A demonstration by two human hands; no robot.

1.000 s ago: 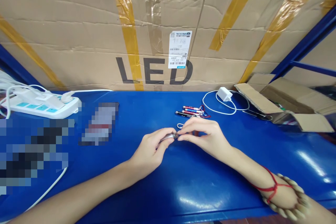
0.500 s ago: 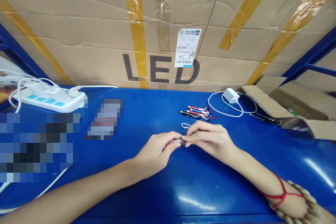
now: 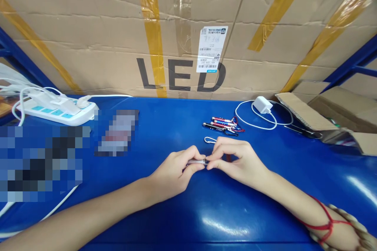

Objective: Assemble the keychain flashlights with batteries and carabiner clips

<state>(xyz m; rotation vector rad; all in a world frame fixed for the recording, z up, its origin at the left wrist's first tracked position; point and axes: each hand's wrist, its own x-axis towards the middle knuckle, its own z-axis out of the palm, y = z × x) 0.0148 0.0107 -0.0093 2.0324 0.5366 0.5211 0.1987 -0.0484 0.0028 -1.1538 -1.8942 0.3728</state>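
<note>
Both hands, left [image 3: 176, 168] and right [image 3: 235, 159], pinch a small silver cylinder [image 3: 196, 161]

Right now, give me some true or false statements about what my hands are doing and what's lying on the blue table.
1. Both the left hand and the right hand pinch one small silver cylinder. True.
2. The white charger lies beside the power strip. False: the charger is at the right, near the open cardboard box; the strip is far left.
3. A metal clip lies on the blue table just beyond the right hand. True.
4. The pen-shaped lights are in the left hand. False: they lie on the table beyond both hands.
5. The big carton behind reads LED. True.
</note>
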